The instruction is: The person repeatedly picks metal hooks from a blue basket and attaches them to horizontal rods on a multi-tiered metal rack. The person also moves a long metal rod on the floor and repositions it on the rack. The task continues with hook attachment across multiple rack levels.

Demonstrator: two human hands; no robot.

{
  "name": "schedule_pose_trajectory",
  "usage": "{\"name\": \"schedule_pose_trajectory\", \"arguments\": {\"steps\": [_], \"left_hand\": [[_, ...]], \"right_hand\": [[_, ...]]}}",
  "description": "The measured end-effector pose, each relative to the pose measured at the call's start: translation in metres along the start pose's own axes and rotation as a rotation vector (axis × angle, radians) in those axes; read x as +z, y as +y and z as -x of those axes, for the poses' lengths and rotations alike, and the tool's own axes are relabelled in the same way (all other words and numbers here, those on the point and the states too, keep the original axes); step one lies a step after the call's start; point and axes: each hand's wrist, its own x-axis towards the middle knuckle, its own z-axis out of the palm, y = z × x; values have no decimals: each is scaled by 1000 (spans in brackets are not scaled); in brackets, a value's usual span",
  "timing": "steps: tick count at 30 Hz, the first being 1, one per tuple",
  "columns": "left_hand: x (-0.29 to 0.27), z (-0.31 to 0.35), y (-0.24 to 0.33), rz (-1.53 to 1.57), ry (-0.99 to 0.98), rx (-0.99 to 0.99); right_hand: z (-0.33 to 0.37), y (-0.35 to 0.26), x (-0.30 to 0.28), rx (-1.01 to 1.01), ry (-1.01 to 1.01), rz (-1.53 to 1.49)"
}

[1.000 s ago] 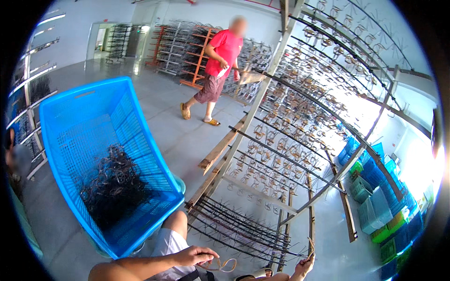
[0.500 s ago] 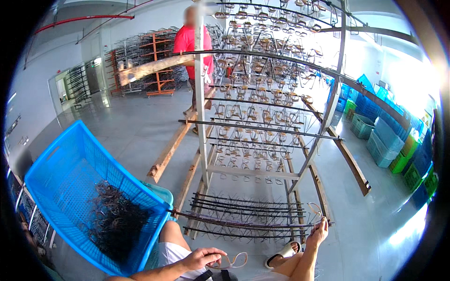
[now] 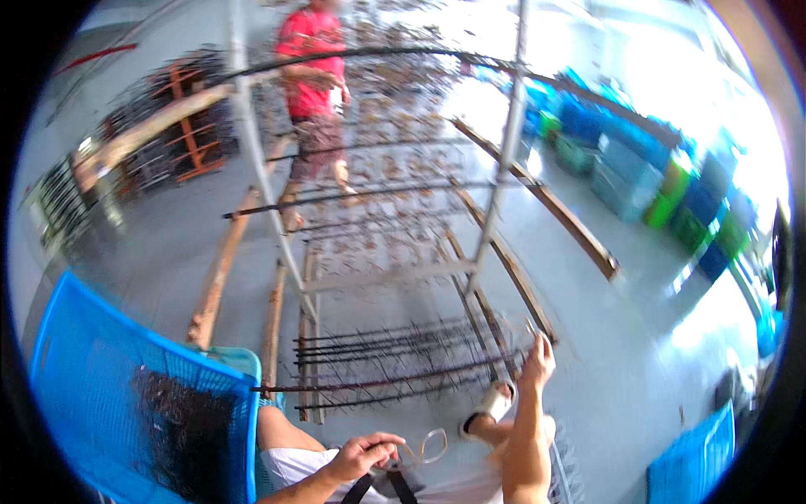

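My left hand (image 3: 366, 454), low in the middle, has its fingers closed on a thin, pale eyeglass frame (image 3: 434, 446) that sticks out to the right over my lap. Farther forward and right, my right hand (image 3: 538, 363) is raised with its fingertips pinched at the end of the dark rods. The eyeglass frame in its pinch is faint and smeared by motion. Several dark rods with thin wire prongs (image 3: 378, 380) lie side by side in front of my knees. A blue plastic crate (image 3: 71, 361) at the left contains a heap of dark wire pieces (image 3: 180, 424).
A pale metal rack (image 3: 495, 185) with wooden beams (image 3: 579, 231) carries rows of eyeglass frames ahead. Behind it, a person in a red shirt (image 3: 312, 63) is on foot. Stacked crates (image 3: 625, 181) line the right, and another blue crate (image 3: 693, 458) stands at lower right.
The view has swung right, shifting the rack and rods leftward and bringing in the lower-right crate. The person behind the rack has turned or stepped. Both my hands keep their closed grips.
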Motion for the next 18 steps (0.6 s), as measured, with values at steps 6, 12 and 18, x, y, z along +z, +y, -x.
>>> {"name": "schedule_pose_trajectory", "arguments": {"steps": [6, 12, 18], "left_hand": [[0, -7, -14, -3, 67, 26], [4, -3, -6, -42, 154, 42], [2, -5, -4, -35, 153, 45]], "right_hand": [[-14, 21, -2, -94, 70, 19], [-10, 19, 3, -37, 6, -156], [-4, 24, 5, -115, 130, -23]]}}
